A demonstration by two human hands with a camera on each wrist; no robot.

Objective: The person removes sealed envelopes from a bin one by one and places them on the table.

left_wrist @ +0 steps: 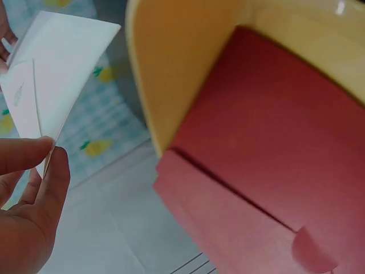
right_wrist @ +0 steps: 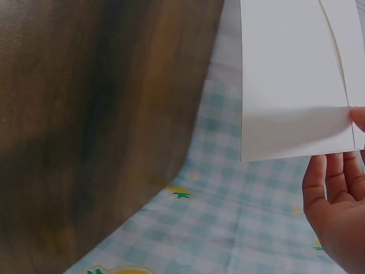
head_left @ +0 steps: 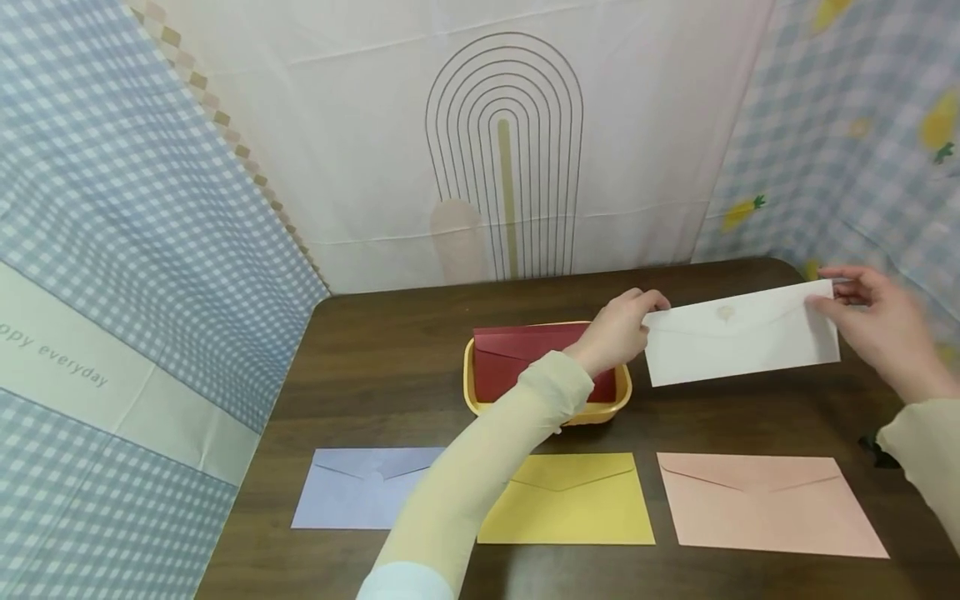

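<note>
A white envelope with a small mark on its flap is held up above the right part of the table, stretched between both hands. My left hand pinches its left upper corner between thumb and fingers, as the left wrist view also shows. At its right end my right hand grips the edge, thumb on the near face and fingers behind. Under my left forearm stands a yellow basket with a dark red envelope standing in it; the arm hides part of both.
Along the front of the brown table lie a lavender envelope, a yellow envelope and a pink envelope in a row. My left sleeve covers parts of the first two. Patterned cloth hangs behind and at both sides.
</note>
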